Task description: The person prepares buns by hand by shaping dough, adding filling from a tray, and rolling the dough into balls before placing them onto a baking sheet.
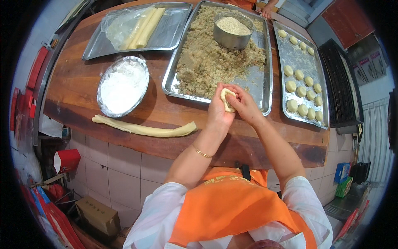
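Both my hands meet over the near edge of a large metal tray (182,96) heaped with crumbly brown filling (207,58). A small piece of pale dough (226,99), shaped like a cup with a raised rim, sits between them. My left hand (218,108) cups it from the left with the fingers wrapped round. My right hand (245,106) closes on it from the right, its thumb pressed at the dough's opening. What lies inside the dough cannot be made out. A long rope of dough (145,128) rests on the table left of my forearms.
Flour fills a metal bowl (123,87) at left. Behind it, a tray (170,37) holds dough rolls (145,29) under plastic. A round tin of seeds (233,33) stands in the filling. Several dough balls (302,91) line the right tray (290,54). Another person's hand (266,11) shows at the far edge.
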{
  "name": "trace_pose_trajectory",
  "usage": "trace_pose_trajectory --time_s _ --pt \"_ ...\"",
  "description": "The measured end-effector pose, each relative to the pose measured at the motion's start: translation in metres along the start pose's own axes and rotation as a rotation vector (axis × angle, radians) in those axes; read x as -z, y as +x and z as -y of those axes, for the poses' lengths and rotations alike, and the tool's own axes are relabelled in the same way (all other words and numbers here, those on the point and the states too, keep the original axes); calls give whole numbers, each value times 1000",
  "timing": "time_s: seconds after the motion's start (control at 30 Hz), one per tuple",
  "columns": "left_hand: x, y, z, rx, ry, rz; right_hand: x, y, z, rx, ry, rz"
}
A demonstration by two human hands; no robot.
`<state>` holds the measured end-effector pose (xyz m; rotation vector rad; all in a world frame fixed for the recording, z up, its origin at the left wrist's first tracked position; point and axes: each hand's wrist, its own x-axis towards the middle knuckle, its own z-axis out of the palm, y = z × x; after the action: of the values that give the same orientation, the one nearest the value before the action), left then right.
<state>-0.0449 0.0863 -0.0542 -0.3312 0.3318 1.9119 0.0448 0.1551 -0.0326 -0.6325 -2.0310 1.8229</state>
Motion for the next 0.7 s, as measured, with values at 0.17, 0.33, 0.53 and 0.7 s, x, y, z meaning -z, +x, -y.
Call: trace_pose_trajectory --time_s 0.17,0.33,0.53,0.7 --pt "-11 -22 -18 -60 199 300 16 2 7 5 98 -170" --pt "15 -11 -26 -19 126 296 25 11 20 340 -831 -392" --pt "10 -10 -15 58 16 32 -3 -1 28 107 -115 -47" --pt "7 -7 -4 -79 42 -48 -18 -9 19 102 -110 -2"
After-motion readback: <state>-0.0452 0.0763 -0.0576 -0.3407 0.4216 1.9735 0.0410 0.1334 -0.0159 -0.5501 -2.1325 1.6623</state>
